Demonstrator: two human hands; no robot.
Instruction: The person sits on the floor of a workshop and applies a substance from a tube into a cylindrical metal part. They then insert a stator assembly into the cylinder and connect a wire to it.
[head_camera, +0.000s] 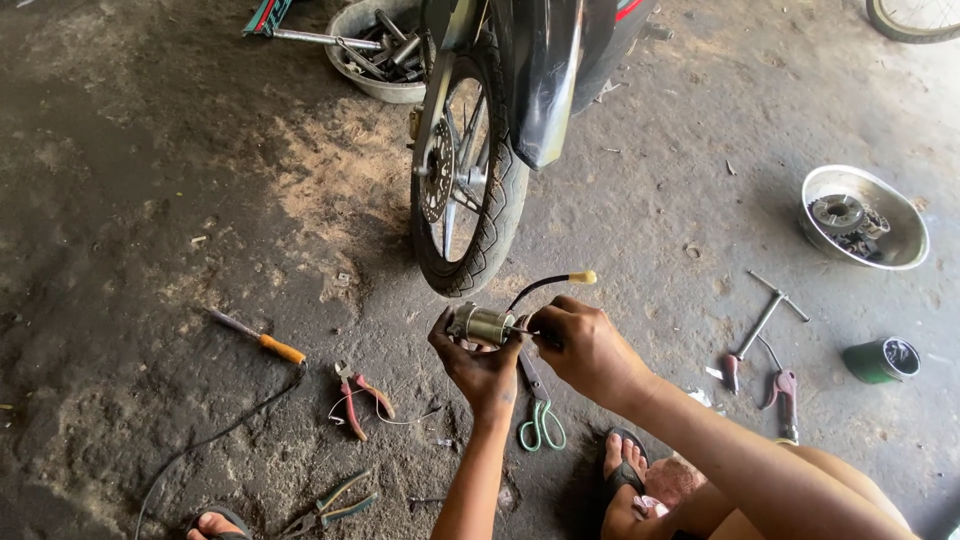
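Item one: small cylindrical motor (482, 325), metal, brass-toned body, held just above the concrete floor (150, 200), a little below centre of view. A black cable (535, 287) with a yellowish end cap (584, 277) arcs from it toward 1 o'clock.

Item two: our left hand (478, 365), fingers curled around the motor from below and pressed on its casing.

Item three: our right hand (588, 348), at 3 o'clock of the motor, fingers pressed together at the motor's end where the cable leaves it; what they pinch there we cannot tell.

Item four: motorcycle front wheel (465, 190) with brake disc, at 12 o'clock of our hands, standing upright under a dark fender (545, 80).

Item five: green-handled scissors (540, 415), on the floor at 6 o'clock of the motor, just below our hands.

Item six: red-handled pliers (357, 395) at 8 o'clock, with thin wire beside them; green-handled pliers (330, 505) lower still.

Item seven: soldering iron (262, 340), orange grip, at 9 o'clock, its black cord trailing toward 7 o'clock.

Item eight: T-handle wrench (765, 320) and a red-handled air tool (785, 395) at 3 o'clock, well apart from our hands.

Item nine: metal bowl (905, 245) holding engine parts at 2 o'clock; a green can (870, 362) below it.

Item ten: grey basin (375, 85) of sockets and tools at 11 o'clock, beside the wheel.
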